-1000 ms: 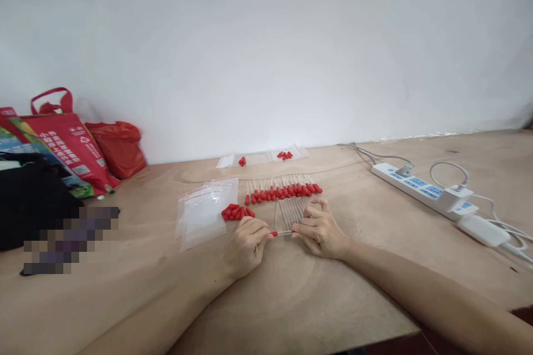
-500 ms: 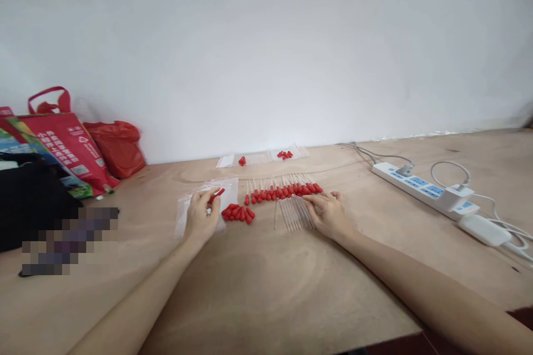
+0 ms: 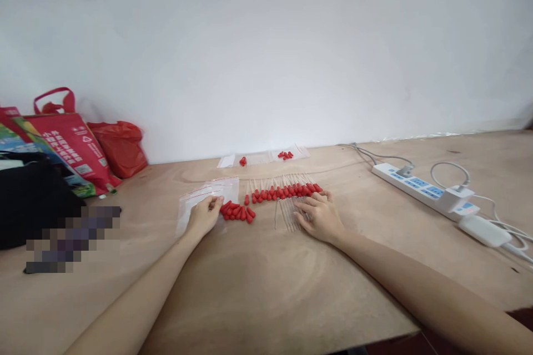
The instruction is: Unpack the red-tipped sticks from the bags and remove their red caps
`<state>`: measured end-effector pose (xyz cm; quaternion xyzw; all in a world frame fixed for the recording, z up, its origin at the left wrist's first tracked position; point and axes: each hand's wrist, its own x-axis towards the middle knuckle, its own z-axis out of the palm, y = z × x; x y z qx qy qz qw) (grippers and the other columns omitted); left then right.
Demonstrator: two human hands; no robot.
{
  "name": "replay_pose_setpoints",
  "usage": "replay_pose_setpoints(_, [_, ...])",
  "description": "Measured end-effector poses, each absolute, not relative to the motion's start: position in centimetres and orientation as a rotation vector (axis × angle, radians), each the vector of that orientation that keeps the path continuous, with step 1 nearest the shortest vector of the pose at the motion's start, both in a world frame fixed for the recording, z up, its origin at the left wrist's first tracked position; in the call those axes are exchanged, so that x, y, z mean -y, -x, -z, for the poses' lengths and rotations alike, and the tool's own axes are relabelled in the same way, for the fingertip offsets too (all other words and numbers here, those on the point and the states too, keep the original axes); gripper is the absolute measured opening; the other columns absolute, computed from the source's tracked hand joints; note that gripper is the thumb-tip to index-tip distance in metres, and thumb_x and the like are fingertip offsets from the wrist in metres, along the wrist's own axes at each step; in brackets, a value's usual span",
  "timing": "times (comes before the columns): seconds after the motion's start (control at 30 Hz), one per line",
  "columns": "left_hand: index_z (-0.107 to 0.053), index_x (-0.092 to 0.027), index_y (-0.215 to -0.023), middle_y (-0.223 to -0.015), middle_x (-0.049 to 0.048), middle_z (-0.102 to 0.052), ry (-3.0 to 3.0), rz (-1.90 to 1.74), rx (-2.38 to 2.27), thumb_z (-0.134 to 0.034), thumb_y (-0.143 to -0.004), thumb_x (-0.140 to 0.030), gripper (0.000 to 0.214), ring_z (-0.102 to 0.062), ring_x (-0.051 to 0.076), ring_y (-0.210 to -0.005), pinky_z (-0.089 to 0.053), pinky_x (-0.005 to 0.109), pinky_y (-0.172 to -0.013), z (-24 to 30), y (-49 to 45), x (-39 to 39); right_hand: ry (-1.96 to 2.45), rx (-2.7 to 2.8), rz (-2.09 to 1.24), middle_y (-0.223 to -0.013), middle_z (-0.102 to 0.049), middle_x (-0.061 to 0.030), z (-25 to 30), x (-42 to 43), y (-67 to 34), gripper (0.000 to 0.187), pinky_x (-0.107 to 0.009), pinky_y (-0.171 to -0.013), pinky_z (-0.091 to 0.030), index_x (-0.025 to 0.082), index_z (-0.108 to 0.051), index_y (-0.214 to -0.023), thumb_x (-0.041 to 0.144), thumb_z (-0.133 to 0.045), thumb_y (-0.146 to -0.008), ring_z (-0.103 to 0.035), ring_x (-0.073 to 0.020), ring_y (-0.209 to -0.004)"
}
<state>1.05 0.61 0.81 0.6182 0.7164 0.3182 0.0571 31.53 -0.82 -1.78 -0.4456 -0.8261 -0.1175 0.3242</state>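
While R hand (image 3: 320, 216), fingers apart, hides some dropper tubes (image 3: 285, 216) @ 12 o'clock, L hand (image 3: 205, 215), fingertips bunched, grip unclear, is by red bulbs (image 3: 238, 212) @ 11, partly covering zip bags (image 3: 230, 187); power strip (image 3: 421, 189) @ 2, red tote (image 3: 73, 141) @ 10.

Bulbs (image 3: 243, 214) left, tubes (image 3: 286, 214) apparently under right hand (image 3: 320, 217)

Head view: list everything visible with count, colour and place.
Wall: one, white, back
Table: one, brown, below
Red-ended tubes: many, clear, centre
Bare tubes: several, clear, centre
Loose bulbs: about ten, red, centre-left
Zip bags: several, clear, centre-left
Far pieces: several, red, near wall
Power strip: one, white, right
Cables: several, grey/white, right
Carrier bags: several, mostly red or black, left
Pixelated item: one, dark, left
Left hand: one, beside bulbs
Right hand: one, over bare tubes
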Motion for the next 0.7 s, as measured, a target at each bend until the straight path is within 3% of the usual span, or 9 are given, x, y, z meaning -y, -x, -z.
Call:
replay_pose_setpoints(0.3, [-0.061, -0.019, -0.080, -0.088, 0.0044, -0.066, -2.021, -0.947, -2.171, -0.037, -0.074, -0.042, 0.033, -0.058, 0.020, -0.082, -0.042, 0.028, -0.071, -1.6, -1.4, -0.2, 1.184, 2.254, 0.230, -0.081, -0.060, -0.0047, 1.2, 1.3, -31.7, 0.028, -0.040, -0.085, -0.024, 0.024, -0.066, -0.088, 0.043, -0.049, -0.077, -0.049, -0.0187, -0.082])
replay_pose_setpoints(0.47, [-0.066, -0.024, -0.071, -0.090, 0.0061, -0.066, -2.135, -0.527, -2.313, -0.048, -0.065, -0.047, 0.030, -0.056, 0.026, -0.090, -0.042, 0.033, -0.071, -3.8, -4.2, -1.9, 1.206, 2.124, 0.182, -0.081, -0.059, -0.0041, 1.5, 0.9, -32.2, 0.023, -0.039, -0.082, -0.025, 0.024, -0.066, -0.085, 0.037, -0.048, -0.079, -0.050, -0.0181, -0.081])
replay_pose_setpoints(0.57, [-0.066, -0.022, -0.061, -0.080, 0.0094, -0.067, -2.025, -0.303, -2.406, -0.055, -0.057, -0.048, 0.028, -0.057, 0.032, -0.088, -0.041, 0.038, -0.072, -4.5, -6.2, -4.0, 1.263, 2.012, 0.127, -0.078, -0.059, -0.0036, 1.8, 0.5, -32.8, 0.022, -0.038, -0.079, -0.026, 0.024, -0.066, -0.082, 0.031, -0.045, -0.081, -0.051, -0.0173, -0.079])
replay_pose_setpoints(0.7, [-0.062, -0.019, -0.049, -0.070, 0.0126, -0.067, -1.964, -0.209, -2.405, -0.063, -0.046, -0.035, 0.016, -0.059, 0.035, -0.081, -0.041, 0.040, -0.068, -3.9, -7.5, -6.4, 1.320, 1.992, 0.080, -0.079, -0.058, -0.0032, 1.9, 0.3, -33.4, 0.021, -0.037, -0.077, -0.027, 0.025, -0.065, -0.086, 0.031, -0.046, -0.081, -0.051, -0.0176, -0.082])
